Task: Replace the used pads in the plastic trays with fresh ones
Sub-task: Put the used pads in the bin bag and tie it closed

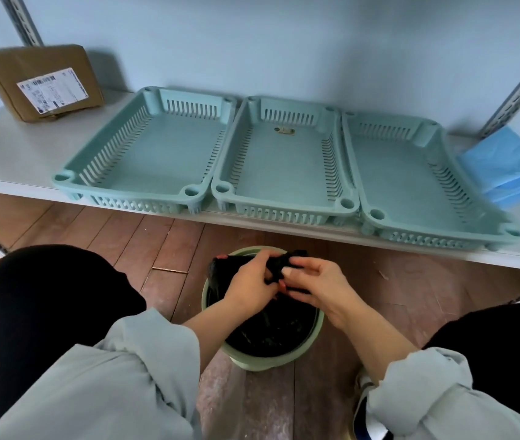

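Three teal slotted plastic trays stand side by side on the white shelf: the left tray (144, 160), the middle tray (284, 173) and the right tray (411, 185). None holds a pad; a small brownish scrap (284, 131) lies in the middle one. Folded blue pads (506, 160) lie stacked at the shelf's right end. Below the shelf, my left hand (249, 285) and my right hand (319, 281) both grip the gathered top of a black bin bag (271, 331) that lines a green bin (252, 360) on the floor.
A brown cardboard parcel (43, 81) with a white label leans against the wall at the shelf's (14, 154) left end. Slotted metal uprights rise at both ends. My knees flank the bin on the wooden floor (125, 230).
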